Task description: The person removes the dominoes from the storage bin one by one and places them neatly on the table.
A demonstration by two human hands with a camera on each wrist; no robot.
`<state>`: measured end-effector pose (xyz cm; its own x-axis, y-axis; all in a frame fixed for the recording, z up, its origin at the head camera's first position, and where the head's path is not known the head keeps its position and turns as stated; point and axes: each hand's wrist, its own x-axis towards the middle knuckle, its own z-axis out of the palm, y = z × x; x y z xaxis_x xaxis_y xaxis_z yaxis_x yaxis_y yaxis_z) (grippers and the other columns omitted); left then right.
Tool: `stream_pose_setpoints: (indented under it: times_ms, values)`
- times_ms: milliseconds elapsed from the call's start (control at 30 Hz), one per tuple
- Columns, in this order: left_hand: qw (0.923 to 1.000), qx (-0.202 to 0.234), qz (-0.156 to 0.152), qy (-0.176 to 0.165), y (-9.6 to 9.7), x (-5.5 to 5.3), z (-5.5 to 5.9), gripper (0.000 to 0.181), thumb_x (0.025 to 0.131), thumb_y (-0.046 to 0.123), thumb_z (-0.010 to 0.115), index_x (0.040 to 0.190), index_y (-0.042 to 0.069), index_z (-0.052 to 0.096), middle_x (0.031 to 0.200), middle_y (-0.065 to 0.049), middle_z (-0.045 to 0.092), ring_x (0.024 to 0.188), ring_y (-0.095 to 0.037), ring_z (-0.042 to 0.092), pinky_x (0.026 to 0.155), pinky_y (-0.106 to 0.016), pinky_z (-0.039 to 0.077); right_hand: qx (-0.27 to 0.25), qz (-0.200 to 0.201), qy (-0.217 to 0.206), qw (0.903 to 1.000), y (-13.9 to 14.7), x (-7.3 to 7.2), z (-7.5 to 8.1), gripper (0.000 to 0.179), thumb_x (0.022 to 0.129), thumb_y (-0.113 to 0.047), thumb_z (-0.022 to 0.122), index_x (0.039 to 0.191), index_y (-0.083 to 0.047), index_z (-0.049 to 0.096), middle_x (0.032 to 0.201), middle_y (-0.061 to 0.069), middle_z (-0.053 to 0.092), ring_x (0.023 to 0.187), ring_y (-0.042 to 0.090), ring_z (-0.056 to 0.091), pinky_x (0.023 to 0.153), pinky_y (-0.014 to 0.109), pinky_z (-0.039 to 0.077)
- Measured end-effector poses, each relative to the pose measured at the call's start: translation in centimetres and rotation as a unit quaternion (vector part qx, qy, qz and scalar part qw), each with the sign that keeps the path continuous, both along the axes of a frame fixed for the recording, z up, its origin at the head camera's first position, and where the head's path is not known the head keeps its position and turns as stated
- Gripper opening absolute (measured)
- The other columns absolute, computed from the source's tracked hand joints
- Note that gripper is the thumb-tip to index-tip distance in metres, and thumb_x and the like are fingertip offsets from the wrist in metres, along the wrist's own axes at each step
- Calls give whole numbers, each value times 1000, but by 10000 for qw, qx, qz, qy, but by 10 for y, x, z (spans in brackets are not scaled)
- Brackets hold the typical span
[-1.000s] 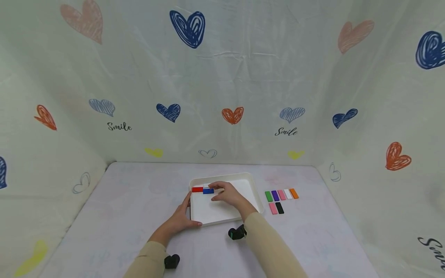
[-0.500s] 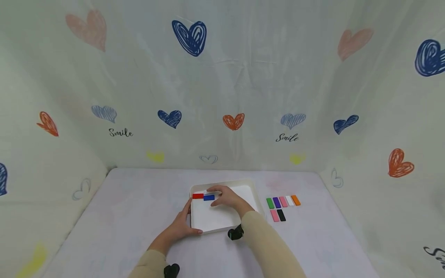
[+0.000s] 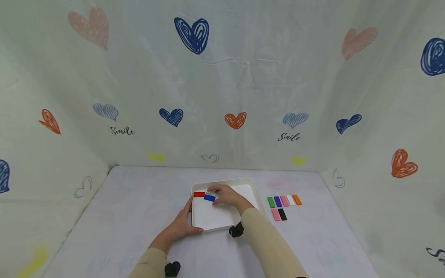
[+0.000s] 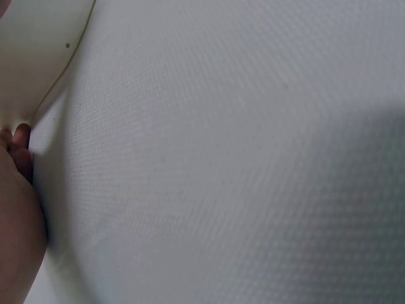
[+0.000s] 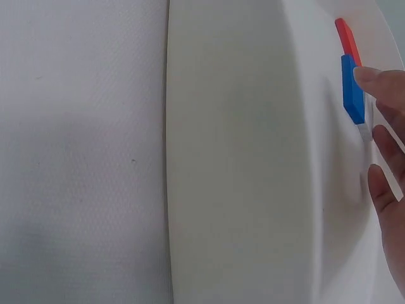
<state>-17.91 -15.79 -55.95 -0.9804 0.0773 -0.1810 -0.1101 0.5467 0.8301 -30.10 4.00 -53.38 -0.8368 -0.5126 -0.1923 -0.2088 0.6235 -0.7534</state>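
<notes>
A white tray (image 3: 213, 219) stands before me, held at its front left corner by my left hand (image 3: 181, 224), thumb along the front wall and fingers on the left side. My right hand (image 3: 227, 195) reaches inside, with a blue block (image 3: 209, 197) between thumb and fingers. In the right wrist view the thumb tip lies against the blue block (image 5: 353, 92). It sits slightly turned beside a red block (image 3: 199, 194) near the back left. A white block (image 5: 365, 132) shows behind it, partly hidden by the fingers. Only the edge of my left hand (image 4: 18, 215) appears in the left wrist view.
Right of the tray, several blocks lie in two rows on the table: green (image 3: 271, 202), purple (image 3: 277, 201), pink (image 3: 284, 200), white (image 3: 291, 200) and orange (image 3: 297, 199), then pink (image 3: 276, 214) and black (image 3: 282, 214) nearer me. A heart-patterned curtain (image 3: 208, 77) encloses the table.
The blue block has turned, its right end tilting towards me, out of line with the red one. My left hand keeps its place on the tray.
</notes>
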Motion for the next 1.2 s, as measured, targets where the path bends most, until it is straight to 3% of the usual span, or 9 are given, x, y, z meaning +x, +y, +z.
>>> stream_pose_setpoints:
  times_ms: [167, 333, 400, 500, 600, 733, 967, 1200]
  values:
    - [10000, 26, -62, 23, 0, -1, 1, 128, 63, 31, 93, 157, 13, 9, 143, -21, 40, 133, -41, 34, 105, -68, 26, -41, -31, -67, 10000, 0, -2, -5, 47, 77, -7, 82, 120, -21, 69, 100, -3, 59, 89, 17, 54, 77, 29, 52]
    - [10000, -42, -64, 39, -2, -5, 3, 128, 63, 32, 93, 157, 14, 8, 143, -22, 41, 133, -41, 34, 105, -68, 26, -60, -93, -144, 9998, 0, -4, -3, 48, 76, -6, 83, 119, -23, 70, 94, -2, 57, 80, 17, 55, 70, 27, 52]
    - [10000, -47, -62, 60, -3, -7, 4, 128, 63, 32, 93, 157, 14, 8, 143, -22, 41, 134, -41, 33, 105, -68, 26, -76, -123, -121, 9998, 0, -5, -1, 48, 76, -6, 82, 119, -24, 70, 99, -2, 57, 78, 17, 56, 70, 27, 52]
    - [9999, 2, -46, 124, -3, -9, 5, 127, 63, 31, 93, 157, 13, 9, 144, -22, 40, 133, -42, 34, 105, -68, 25, -178, -177, 40, 9997, 0, -6, -1, 47, 77, -4, 81, 118, -23, 70, 120, 1, 56, 78, 17, 56, 71, 27, 52]
    - [9999, 43, -44, 158, -2, -8, 3, 127, 62, 29, 93, 157, 12, 9, 143, -21, 41, 132, -41, 35, 106, -67, 25, -158, -228, 173, 9995, 0, -5, -7, 49, 78, -3, 80, 121, -21, 69, 139, 1, 46, 80, 17, 55, 74, 28, 52]
    - [9999, 0, -41, 114, 0, 0, -1, 128, 61, 27, 94, 156, 9, 10, 141, -21, 43, 130, -42, 37, 105, -67, 26, 73, -216, 190, 9996, 0, -1, -18, 52, 78, -3, 80, 126, -20, 66, 144, 2, 43, 87, 15, 53, 80, 27, 52]
    - [9998, -66, -47, 178, 1, 2, 0, 127, 62, 28, 93, 156, 11, 9, 140, -22, 43, 130, -42, 37, 104, -68, 26, 52, -346, 242, 9991, 0, 0, -21, 50, 79, -1, 79, 124, -18, 67, 120, -2, 56, 87, 17, 51, 76, 30, 50]
    - [9998, -121, -96, 147, 0, -1, -1, 128, 62, 31, 92, 156, 10, 8, 142, -22, 42, 131, -42, 36, 104, -68, 27, 150, -318, 129, 9993, 3, 3, -15, 48, 77, -3, 81, 121, -16, 69, 92, -2, 54, 77, 16, 50, 66, 28, 45]
